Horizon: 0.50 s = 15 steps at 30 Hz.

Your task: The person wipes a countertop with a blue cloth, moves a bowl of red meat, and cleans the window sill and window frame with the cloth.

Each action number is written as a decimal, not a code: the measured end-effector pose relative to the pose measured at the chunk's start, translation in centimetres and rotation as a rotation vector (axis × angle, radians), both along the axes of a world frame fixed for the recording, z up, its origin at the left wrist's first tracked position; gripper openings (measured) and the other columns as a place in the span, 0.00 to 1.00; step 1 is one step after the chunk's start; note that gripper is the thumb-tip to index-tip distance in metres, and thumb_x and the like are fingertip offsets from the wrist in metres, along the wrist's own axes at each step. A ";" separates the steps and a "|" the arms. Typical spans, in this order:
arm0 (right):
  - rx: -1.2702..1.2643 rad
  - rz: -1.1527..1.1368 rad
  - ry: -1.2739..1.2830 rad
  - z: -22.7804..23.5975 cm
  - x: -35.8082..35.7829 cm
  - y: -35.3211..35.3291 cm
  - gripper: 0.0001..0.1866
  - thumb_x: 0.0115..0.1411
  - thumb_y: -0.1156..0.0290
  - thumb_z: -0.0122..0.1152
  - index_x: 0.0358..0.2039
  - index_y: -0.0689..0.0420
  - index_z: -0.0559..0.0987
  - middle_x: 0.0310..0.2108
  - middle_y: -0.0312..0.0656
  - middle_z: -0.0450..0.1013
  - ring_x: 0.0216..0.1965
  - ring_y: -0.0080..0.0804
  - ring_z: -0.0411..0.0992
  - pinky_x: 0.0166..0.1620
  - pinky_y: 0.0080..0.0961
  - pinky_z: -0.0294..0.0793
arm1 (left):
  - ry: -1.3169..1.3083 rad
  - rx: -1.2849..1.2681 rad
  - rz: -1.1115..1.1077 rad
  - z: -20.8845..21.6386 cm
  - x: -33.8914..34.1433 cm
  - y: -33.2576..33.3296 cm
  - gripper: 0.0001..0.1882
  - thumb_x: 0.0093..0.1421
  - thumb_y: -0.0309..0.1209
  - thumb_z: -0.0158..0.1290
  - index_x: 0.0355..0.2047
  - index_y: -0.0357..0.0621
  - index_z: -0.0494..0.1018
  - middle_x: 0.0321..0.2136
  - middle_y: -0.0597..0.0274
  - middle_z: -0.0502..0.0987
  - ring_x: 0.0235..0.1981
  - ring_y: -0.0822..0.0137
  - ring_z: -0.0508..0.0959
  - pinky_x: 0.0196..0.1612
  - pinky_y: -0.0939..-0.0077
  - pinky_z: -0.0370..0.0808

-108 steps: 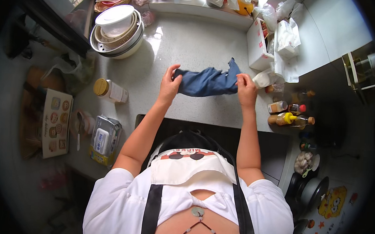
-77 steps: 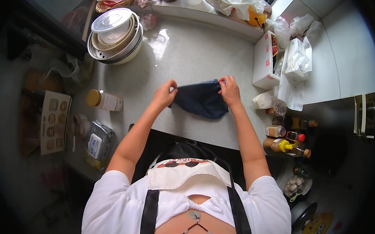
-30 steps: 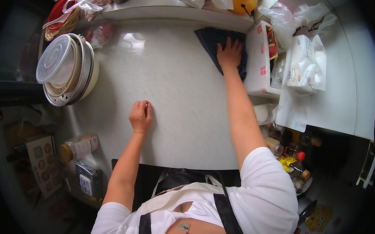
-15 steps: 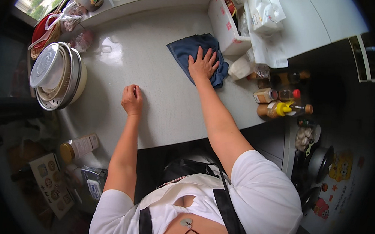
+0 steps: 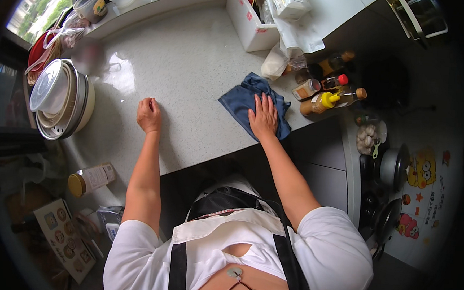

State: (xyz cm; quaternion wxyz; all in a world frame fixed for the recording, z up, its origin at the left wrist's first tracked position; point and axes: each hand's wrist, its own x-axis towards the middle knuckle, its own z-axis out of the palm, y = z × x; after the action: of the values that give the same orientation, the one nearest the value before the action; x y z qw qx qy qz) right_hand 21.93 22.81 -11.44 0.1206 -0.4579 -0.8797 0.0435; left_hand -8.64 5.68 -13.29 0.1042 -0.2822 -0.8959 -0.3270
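Observation:
A dark blue cloth [image 5: 238, 104] lies partly bunched on the pale speckled countertop [image 5: 193, 79], close to its front edge. My right hand [image 5: 264, 116] presses flat on the cloth, palm down, with its fingers stretched out. Farther left, my left hand [image 5: 149, 115] rests on the counter in a loose fist, and nothing shows in its curled fingers. Right of the cloth stand a seasoning jar [image 5: 306, 89] and a sauce bottle with a yellow cap [image 5: 319, 103]. Beyond the cloth sits a white plastic bag [image 5: 275, 62].
Stacked bowls and colanders [image 5: 87, 104] stand at the counter's left, with a gold-lidded jar [image 5: 90, 179] lying nearer me. A white box [image 5: 248, 31] is at the back, and tubs [image 5: 90, 4] line the ledge. Pans [image 5: 394, 168] stand at the right.
My right hand has drawn the cloth toward me, from beside the white box to near the front edge. My left hand stays in a fist on the counter. The view has shifted slightly.

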 end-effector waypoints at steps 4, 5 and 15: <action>-0.004 -0.037 -0.031 0.0 2.9 -1.5 0.30 0.55 0.57 0.51 0.57 0.51 0.59 0.60 0.42 0.53 0.62 0.41 0.47 0.60 0.40 0.48 | -0.004 -0.013 0.011 -0.3 -0.1 -0.1 0.08 0.57 0.36 0.48 0.27 0.47 0.71 0.26 0.64 0.72 0.27 0.62 0.73 0.30 0.70 0.70; 0.006 -0.045 -0.039 -0.3 3.2 -1.6 0.30 0.55 0.57 0.51 0.58 0.51 0.59 0.60 0.42 0.53 0.62 0.41 0.47 0.60 0.41 0.47 | -0.007 -0.007 0.011 -0.2 0.0 0.0 0.08 0.57 0.36 0.48 0.27 0.47 0.71 0.26 0.64 0.72 0.26 0.62 0.73 0.30 0.70 0.70; -0.036 0.171 0.018 -0.3 -5.7 0.9 0.33 0.56 0.57 0.49 0.58 0.59 0.57 0.60 0.49 0.51 0.62 0.43 0.46 0.62 0.40 0.44 | 0.015 -0.008 0.011 0.2 0.5 0.0 0.06 0.54 0.35 0.50 0.24 0.49 0.71 0.22 0.64 0.70 0.24 0.61 0.72 0.27 0.67 0.68</action>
State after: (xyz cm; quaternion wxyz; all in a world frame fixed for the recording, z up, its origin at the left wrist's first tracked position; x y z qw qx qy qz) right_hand 16.28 23.66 -11.75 0.1163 -0.3829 -0.9135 0.0738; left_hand -8.12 5.73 -13.04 0.1114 -0.2800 -0.8979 -0.3208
